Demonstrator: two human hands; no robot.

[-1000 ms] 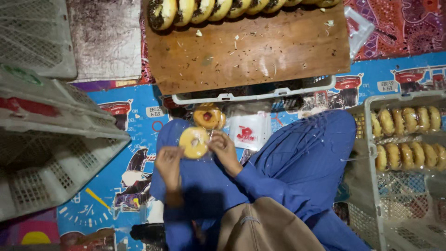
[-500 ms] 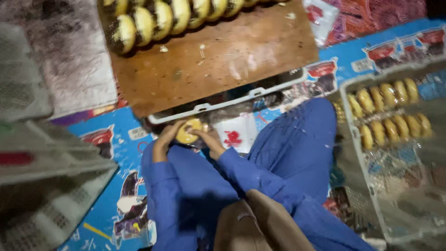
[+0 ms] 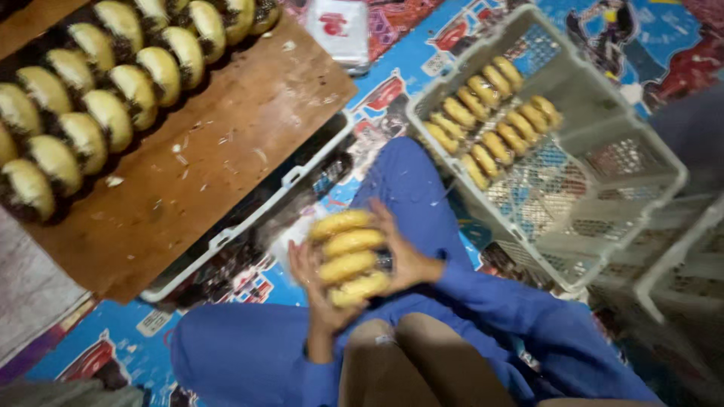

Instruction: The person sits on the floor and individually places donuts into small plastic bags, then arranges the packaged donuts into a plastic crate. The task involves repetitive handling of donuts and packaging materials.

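Note:
A row of several yellow filled buns (image 3: 348,256) stands on edge, pressed between my two hands above my blue-trousered lap. My left hand (image 3: 311,280) cups the row from the left side. My right hand (image 3: 403,252) presses it from the right. A wooden board (image 3: 226,151) lies to the upper left and carries two rows of the same buns (image 3: 98,98). To the right stands a pale plastic crate (image 3: 573,234) with two rows of packed buns (image 3: 494,113) in its far half.
A dark tray with a white rim (image 3: 249,226) lies under the board's near edge. A stack of clear wrappers (image 3: 339,30) sits at the top. More pale crates (image 3: 679,279) stand at the far right. A colourful printed mat (image 3: 407,83) covers the floor.
My hands went from holding one or two buns to squeezing a whole row of them. My view has swung right, bringing the crate of buns closer.

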